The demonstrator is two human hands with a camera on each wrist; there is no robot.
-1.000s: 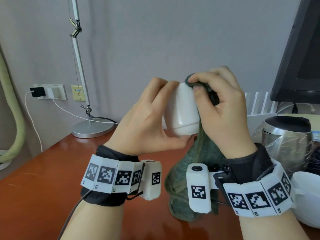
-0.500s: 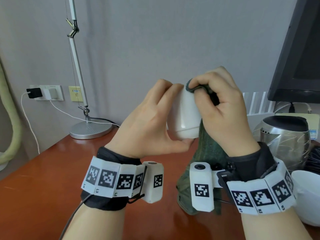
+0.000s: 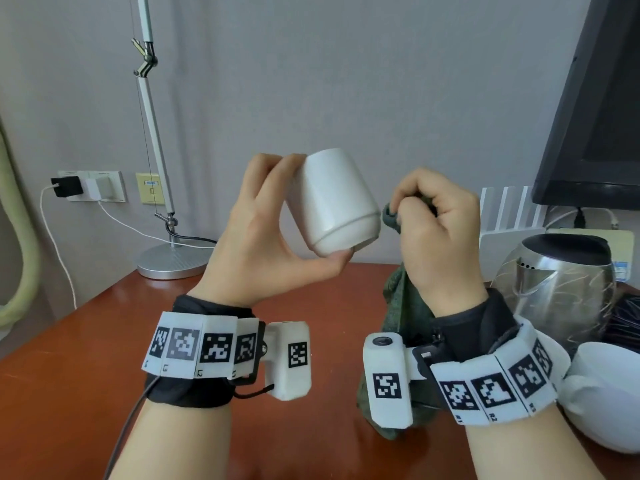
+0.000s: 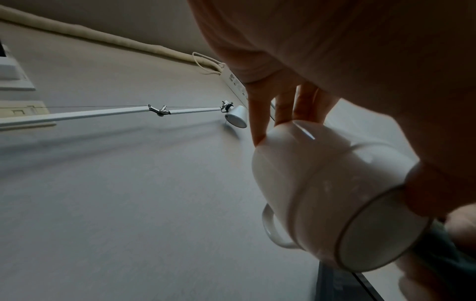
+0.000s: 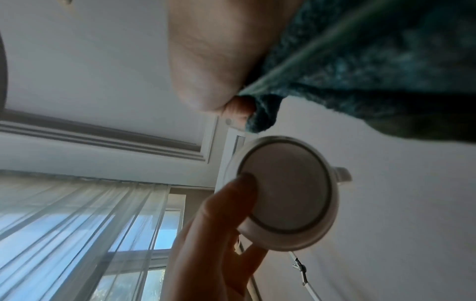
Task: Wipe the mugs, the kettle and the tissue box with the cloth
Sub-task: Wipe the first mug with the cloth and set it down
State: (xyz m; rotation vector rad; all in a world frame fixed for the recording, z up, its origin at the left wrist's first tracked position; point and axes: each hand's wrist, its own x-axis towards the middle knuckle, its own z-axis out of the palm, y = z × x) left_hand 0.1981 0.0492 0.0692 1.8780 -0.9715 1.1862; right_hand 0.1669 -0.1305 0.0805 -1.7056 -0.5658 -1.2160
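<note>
I hold the white mug (image 3: pixel 334 199) tilted in the air above the desk (image 3: pixel 69 393), left of the steel kettle (image 3: pixel 557 282). To wipe it well, I think the cloth must be pressed flat on the wall while the mug is turned slowly. My left hand (image 3: pixel 263 244) pinches the mug, thumb on the base, fingers on the far end. My right hand (image 3: pixel 440 230), curled closed, grips the green cloth (image 3: pixel 405 306) just beside the mug's base.

Red-brown wooden table (image 3: pixel 69 393), silver desk lamp (image 3: pixel 166 258), wall sockets (image 3: pixel 91 185), dark monitor (image 3: pixel 595 133), window curtains (image 5: pixel 77 224)
</note>
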